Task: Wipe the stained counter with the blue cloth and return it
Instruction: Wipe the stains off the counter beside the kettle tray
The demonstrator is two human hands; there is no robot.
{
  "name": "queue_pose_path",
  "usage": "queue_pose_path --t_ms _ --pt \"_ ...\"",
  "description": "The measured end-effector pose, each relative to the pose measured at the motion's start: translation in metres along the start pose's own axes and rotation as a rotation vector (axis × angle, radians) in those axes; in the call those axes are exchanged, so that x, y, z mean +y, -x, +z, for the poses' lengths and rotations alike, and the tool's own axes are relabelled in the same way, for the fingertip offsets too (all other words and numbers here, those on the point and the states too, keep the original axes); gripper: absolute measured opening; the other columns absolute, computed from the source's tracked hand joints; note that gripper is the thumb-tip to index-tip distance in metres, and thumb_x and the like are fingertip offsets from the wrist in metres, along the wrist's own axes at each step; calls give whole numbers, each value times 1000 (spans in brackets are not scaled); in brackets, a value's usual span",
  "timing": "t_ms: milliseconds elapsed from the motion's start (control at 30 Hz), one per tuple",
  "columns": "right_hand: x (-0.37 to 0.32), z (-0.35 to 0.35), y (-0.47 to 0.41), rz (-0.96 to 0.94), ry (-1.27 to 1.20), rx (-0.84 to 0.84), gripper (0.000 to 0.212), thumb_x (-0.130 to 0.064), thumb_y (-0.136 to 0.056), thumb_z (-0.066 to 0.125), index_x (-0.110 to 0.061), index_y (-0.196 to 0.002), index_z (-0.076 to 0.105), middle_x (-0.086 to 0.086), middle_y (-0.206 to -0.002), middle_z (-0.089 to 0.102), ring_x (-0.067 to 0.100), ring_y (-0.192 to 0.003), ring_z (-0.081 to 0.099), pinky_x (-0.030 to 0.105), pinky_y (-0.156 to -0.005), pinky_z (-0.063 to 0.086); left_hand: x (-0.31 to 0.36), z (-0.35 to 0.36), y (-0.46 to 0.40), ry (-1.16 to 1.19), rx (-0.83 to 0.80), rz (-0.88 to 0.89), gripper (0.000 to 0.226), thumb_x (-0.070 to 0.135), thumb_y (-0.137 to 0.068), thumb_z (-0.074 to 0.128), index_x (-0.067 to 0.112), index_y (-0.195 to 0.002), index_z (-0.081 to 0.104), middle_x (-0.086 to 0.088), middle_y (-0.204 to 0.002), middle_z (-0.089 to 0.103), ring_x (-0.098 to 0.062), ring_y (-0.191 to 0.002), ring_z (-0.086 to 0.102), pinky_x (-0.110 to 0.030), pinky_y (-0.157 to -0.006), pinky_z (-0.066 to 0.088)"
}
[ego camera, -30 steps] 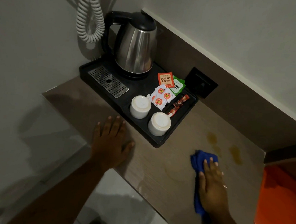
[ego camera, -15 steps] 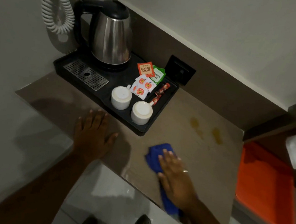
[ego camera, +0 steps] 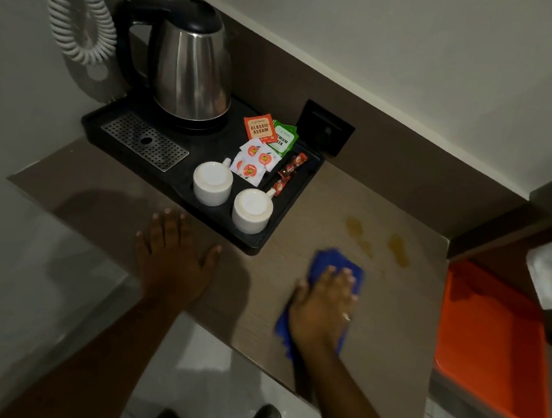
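Two amber stains (ego camera: pixel 379 240) remain just beyond the blue cloth (ego camera: pixel 321 263), which my flat right hand (ego camera: pixel 322 309) has swept back toward them, left hand (ego camera: pixel 175 259) spread flat on counter (ego camera: pixel 392 321).

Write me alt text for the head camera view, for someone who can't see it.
A right hand presses a blue cloth flat on a brown counter, just short of yellowish stains. The left hand rests flat beside a black tray holding a steel kettle, two upturned white cups and tea sachets.
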State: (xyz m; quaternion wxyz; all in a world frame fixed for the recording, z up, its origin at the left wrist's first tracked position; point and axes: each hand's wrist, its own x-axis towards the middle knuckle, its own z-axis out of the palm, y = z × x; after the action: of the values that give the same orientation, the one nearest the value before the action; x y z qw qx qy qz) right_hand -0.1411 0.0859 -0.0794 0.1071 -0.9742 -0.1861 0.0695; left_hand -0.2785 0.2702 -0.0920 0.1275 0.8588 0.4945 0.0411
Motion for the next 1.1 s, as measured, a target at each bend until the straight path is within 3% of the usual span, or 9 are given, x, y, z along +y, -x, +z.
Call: queue_pose_path --t_ms 100,167,333,433,500,667,767,900,1100 --pt "33 -4 18 -531 85 -150 63 -52 -96 18 -24 -150 0 0 -157 -9 16 -147 -13 37 -117 -10 0 0 1 -9 4 7 93 68 -83 23 2 -148 31 -26 -157 28 -44 -145 21 -64 -114 15" --pt "81 -18 12 -637 89 -202 60 -53 -96 17 -29 -149 2 -5 -158 -3 12 -147 -7 39 -120 -2 0 -1 1 -12 13 5 94 68 -82 22 2 -148 30 -26 -158 26 -44 -146 20 -64 -115 14" --pt "163 -49 -41 -92 16 0 56 -35 -99 30 -12 -149 20 13 -159 14 28 -148 10 45 -120 6 4 -5 2 -23 7 -11 93 68 -82 22 4 -149 29 -25 -159 24 -42 -147 18 -62 -116 13" --pt "127 -50 -83 345 -22 62 59 -29 -99 33 -2 -149 19 24 -158 12 38 -147 9 50 -118 6 4 -4 0 -35 -8 -37 92 69 -84 22 6 -151 26 -22 -160 22 -40 -148 15 -62 -117 13" --pt "85 -47 -100 463 -60 31 62 -31 -99 31 0 -149 13 24 -159 6 38 -147 4 51 -118 2 5 -4 -1 -35 -21 -45 93 70 -83 19 7 -152 23 -21 -161 19 -39 -149 12 -61 -118 11" --pt "57 -22 -66 -411 81 -98 62 -45 -98 26 -16 -151 12 7 -159 3 24 -148 1 39 -117 -4 5 -7 2 -19 0 -33 97 71 -81 17 5 -151 27 -22 -160 22 -41 -148 16 -62 -116 11" --pt "118 -34 -57 -552 72 -147 59 -50 -96 21 -26 -149 10 -2 -158 6 15 -148 4 38 -118 2 7 -8 2 -32 -12 -35 98 71 -80 15 5 -151 27 -22 -160 21 -41 -148 16 -62 -116 12" --pt "165 -53 -92 -193 25 -37 57 -36 -100 33 -11 -149 18 13 -159 14 28 -148 10 43 -120 5 8 -9 2 -24 -38 -48 97 71 -81 16 6 -152 22 -21 -162 17 -40 -149 12 -61 -118 9" --pt "95 -59 -166 362 30 8 62 -35 -99 28 -3 -149 14 22 -159 8 36 -147 7 50 -119 6 6 -8 1 -26 -37 -49 95 71 -81 14 8 -153 21 -19 -163 15 -38 -150 10 -59 -118 8"
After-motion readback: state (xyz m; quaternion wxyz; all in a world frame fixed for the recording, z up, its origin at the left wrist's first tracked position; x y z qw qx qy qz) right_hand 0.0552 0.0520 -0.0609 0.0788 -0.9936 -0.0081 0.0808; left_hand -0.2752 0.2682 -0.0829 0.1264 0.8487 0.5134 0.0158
